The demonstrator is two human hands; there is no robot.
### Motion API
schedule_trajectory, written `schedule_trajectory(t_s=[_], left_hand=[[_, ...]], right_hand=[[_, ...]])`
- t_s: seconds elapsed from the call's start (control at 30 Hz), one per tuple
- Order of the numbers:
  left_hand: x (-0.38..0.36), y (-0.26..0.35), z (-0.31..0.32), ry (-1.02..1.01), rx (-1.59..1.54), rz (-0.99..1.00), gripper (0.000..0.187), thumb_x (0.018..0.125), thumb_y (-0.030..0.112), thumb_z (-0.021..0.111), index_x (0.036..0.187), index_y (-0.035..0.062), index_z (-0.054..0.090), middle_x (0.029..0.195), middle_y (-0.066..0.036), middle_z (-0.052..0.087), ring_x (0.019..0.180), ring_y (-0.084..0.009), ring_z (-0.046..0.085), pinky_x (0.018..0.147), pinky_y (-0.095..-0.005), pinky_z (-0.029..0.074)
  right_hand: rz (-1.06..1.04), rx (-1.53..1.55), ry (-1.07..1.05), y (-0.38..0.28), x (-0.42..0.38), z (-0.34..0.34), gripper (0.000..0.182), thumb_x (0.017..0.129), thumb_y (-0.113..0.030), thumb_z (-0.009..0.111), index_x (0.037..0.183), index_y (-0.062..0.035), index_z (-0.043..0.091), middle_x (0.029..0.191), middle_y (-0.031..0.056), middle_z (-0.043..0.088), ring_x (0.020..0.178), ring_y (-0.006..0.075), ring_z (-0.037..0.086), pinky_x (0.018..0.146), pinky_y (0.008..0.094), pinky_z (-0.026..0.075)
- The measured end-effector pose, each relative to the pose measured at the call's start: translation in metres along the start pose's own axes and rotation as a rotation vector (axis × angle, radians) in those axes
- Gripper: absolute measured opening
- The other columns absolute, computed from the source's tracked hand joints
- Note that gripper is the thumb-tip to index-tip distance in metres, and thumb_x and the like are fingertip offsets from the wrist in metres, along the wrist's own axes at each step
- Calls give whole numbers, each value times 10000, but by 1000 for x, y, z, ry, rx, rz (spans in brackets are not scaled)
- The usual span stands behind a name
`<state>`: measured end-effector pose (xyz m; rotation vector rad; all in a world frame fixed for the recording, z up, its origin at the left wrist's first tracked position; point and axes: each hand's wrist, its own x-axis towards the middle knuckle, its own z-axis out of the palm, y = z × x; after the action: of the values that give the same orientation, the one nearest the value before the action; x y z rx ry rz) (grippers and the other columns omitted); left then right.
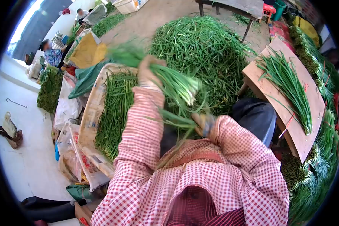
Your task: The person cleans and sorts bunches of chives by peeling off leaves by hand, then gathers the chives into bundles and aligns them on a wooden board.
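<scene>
My left hand [150, 72] is closed around a bunch of garlic chives [179, 84]. Their pale stem ends point right, and the leafy tips are blurred at the upper left. Lower and to the right, my right hand [204, 123], slightly smeared by motion, is closed on some loose chive leaves [177, 119]. Both hands are in front of my chest, over my lap. Beyond them rises a large heap of chives [199, 49]. Beneath my left forearm, a crate [89, 113] holds more chives [115, 113].
On my right, a tilted wooden board [309, 109] carries a chive bunch [290, 90] and a red tie [287, 124]. Stacked bundles [327, 128] line the far right. A low table [241, 7] stands behind the heap. Two people [53, 54] sit at the upper left beside more greens.
</scene>
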<state>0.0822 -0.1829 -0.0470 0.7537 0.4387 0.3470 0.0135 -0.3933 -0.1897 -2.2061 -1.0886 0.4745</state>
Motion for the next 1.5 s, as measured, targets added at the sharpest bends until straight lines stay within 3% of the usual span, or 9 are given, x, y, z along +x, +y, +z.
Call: schedule_trajectory(t_s=[0.3,0.47,0.6,0.87,1.03,1.17,1.23,1.4,1.5], left_hand=[[38,60,-3,-12,-186,369,208,891,246,571,766,94,504,710,-5,505,669,-161,504,781,-375,526],[1,9,12,33,-222,304,270,912,297,531,703,137,470,591,5,474,597,-151,523,560,-342,497],[14,-26,-28,-411,-411,229,202,878,201,559,701,166,467,598,79,485,562,-83,468,574,-274,458],[12,-12,-52,-686,-933,-131,110,832,129,609,765,151,524,630,109,475,610,-56,483,686,-265,444],[16,3,-67,-816,-840,-37,92,859,159,600,937,118,574,685,94,495,653,-68,512,706,-276,440],[7,-18,-57,-793,-800,-49,93,895,159,556,969,103,554,696,87,490,653,-74,507,723,-289,450],[0,-33,-50,-867,-844,-52,91,902,159,546,975,104,542,708,88,487,657,-64,496,738,-287,445],[-9,-40,-60,-792,-795,-61,101,905,157,542,991,105,538,690,94,440,642,-56,454,743,-273,416],[-16,-44,-64,-869,-707,-65,113,904,157,528,1000,96,529,706,88,444,693,-58,486,774,-254,413]], right_hand=[[452,1373,880,48,11,-49,358,793,-314,738,1025,-86,591,842,52,644,681,126,610,454,235,456],[-170,1514,558,-7,37,-53,781,730,-440,756,1342,-102,407,1231,127,556,960,180,622,620,297,528],[158,1816,314,-42,32,-45,567,843,-279,687,1313,-80,439,1149,104,601,887,191,628,702,289,535],[127,1432,159,-40,-51,-48,270,875,-202,643,1103,-100,541,709,-19,528,544,57,457,446,199,368],[151,1286,643,8,-76,-81,232,894,-307,616,973,-94,569,620,-19,495,474,59,430,378,208,310],[-72,927,560,4,-17,-88,1045,652,-382,849,1419,-20,239,1367,168,390,1299,281,352,1064,438,306],[-127,822,562,2,14,-75,1124,559,-393,896,1400,8,266,1330,197,452,1264,292,421,1050,415,355],[-176,2074,401,10,42,-36,458,861,42,583,1285,-68,451,1127,104,553,987,172,572,755,291,545],[71,1343,619,14,38,-18,313,898,-109,583,1193,-30,516,953,69,599,815,168,569,665,278,492]])
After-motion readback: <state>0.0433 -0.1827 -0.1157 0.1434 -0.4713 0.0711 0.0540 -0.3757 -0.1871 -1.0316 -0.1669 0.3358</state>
